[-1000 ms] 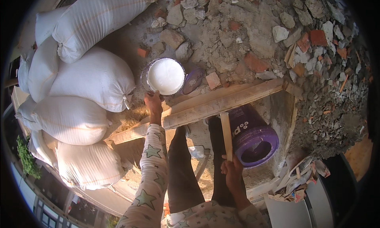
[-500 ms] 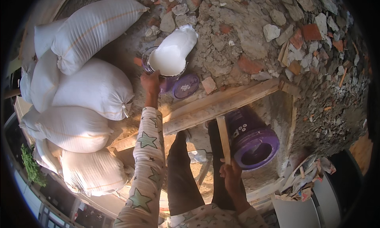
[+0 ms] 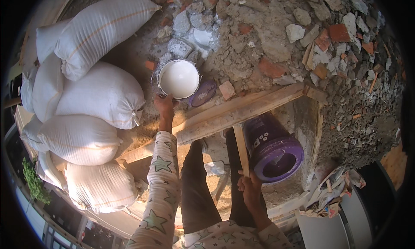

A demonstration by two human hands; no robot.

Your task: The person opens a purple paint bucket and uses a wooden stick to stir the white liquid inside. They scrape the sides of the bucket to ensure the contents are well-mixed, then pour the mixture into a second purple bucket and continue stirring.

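Observation:
A purple bucket (image 3: 195, 87) of white liquid (image 3: 178, 79) stands on the ground by the rubble, its opening facing up. My left hand (image 3: 164, 105) is closed on its near rim, arm stretched forward. A round purple lid (image 3: 203, 94) lies close beside the bucket. My right hand (image 3: 250, 189), low in the view, is wrapped round the lower end of a flat wooden stick (image 3: 242, 150), which points away from me. Next to the stick a larger dark purple bucket (image 3: 269, 138) leans with its open mouth toward me.
Full white sacks (image 3: 101, 93) are stacked on the left. Wet, whitened stones (image 3: 180, 48) lie beyond the bucket of liquid. Broken brick and concrete rubble (image 3: 276, 46) spreads to the far right. A wooden beam (image 3: 242, 113) crosses in front of my legs. Torn paper bags (image 3: 330, 193) lie lower right.
A sheet of white liquid was spilling from the bucket onto the stones; now the bucket is level and the stones are white and wet. My left hand has come slightly nearer.

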